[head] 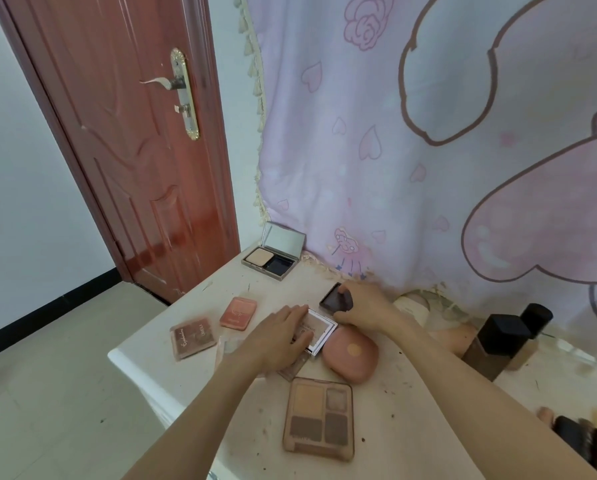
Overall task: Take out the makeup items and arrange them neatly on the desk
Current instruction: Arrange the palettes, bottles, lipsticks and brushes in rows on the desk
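Right now, in the head view, both hands work at the middle of the tabletop, and the white square compact serves best as the landmark. The left hand lies over its near-left part, fingers straight and close together, pressing or steadying it rather than curling round it. The right hand reaches just beyond the compact to a small dark square case and pinches it between thumb and fingertips. Touching the compact on its near-right side is a rounded pink case; nearer the person than that lies a four-pan eyeshadow palette, its long axis running roughly towards and away from the person. Left of the compact sit a coral blush compact and, further left, a brown eyeshadow palette, both turned at a slant. Well beyond the compact, by the pink curtain, an open powder compact has its mirror lid upright. To the right stand dark-capped foundation bottles. The step looks to be placing the dark case: it would go best set flat, edges parallel to the white compact's, with a small gap. The white compact itself sits turned diamond-wise, one corner pointing at the rounded pink case.
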